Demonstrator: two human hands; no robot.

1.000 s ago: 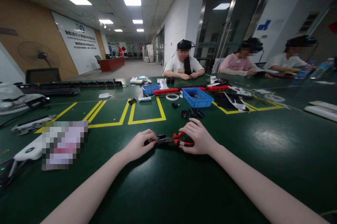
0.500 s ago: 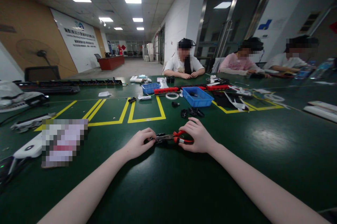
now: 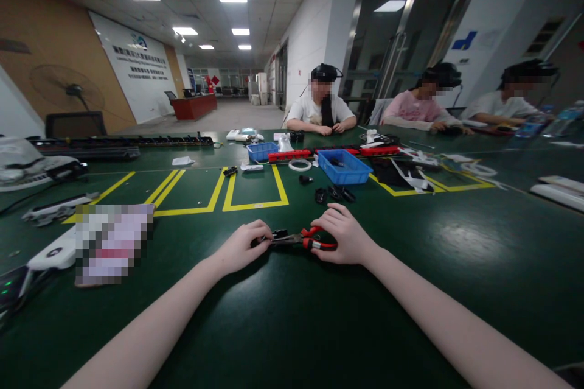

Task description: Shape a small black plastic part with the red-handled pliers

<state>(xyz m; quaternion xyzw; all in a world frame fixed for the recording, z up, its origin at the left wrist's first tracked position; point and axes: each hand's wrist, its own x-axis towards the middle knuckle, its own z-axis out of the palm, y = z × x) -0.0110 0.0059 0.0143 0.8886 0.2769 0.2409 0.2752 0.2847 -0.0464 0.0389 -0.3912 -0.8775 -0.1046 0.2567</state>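
My right hand is closed round the red-and-black handles of a pair of pliers, whose metal jaws point left. My left hand pinches a small dark piece at the tip of those jaws; its kind cannot be made out. The jaws touch or lie right beside the piece. Both hands are low over the green table. Several small black parts lie on the table just beyond my right hand.
A blue bin and a smaller blue bin stand ahead, near red strips and a white ring. At left lie a blurred flat item and a white device. Several people sit across the table.
The dark piece at the jaws appears slightly turned between my left fingers. Both hands keep their grip and nearly the same place; the whole view has shifted a little.
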